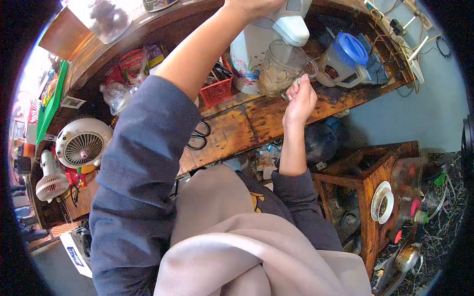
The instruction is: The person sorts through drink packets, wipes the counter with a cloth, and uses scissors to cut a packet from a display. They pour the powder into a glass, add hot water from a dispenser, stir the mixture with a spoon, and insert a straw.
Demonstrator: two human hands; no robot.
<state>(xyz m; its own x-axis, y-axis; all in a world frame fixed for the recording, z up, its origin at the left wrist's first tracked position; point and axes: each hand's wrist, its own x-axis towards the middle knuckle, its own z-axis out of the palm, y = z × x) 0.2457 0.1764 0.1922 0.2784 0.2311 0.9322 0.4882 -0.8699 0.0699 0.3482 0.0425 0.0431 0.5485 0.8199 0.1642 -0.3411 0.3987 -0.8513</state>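
The glass mug (282,66) stands upright on the wooden worktop (256,116), directly under the spout of the white hot-water dispenser (256,42), its long axis vertical and its handle turned toward the blue-lidded pitcher (345,59). The right hand (299,98) is the nearer of the two hands: it sits just beside the mug's base on the near side, fingers curled loosely together with the tips at or almost at the glass; whether they actually grip cannot be told. The left hand (254,6) lies beyond the mug, at the top of the dispenser, reached out on a long arm and largely cut by the frame edge, so its fingers cannot be judged. From the right hand the mug lies slightly up and to the left. The mug is clear, patterned glass, showing a pale brownish fill to a good part of its height. A red basket (217,89) and black scissors (198,135) lie further left, well apart.
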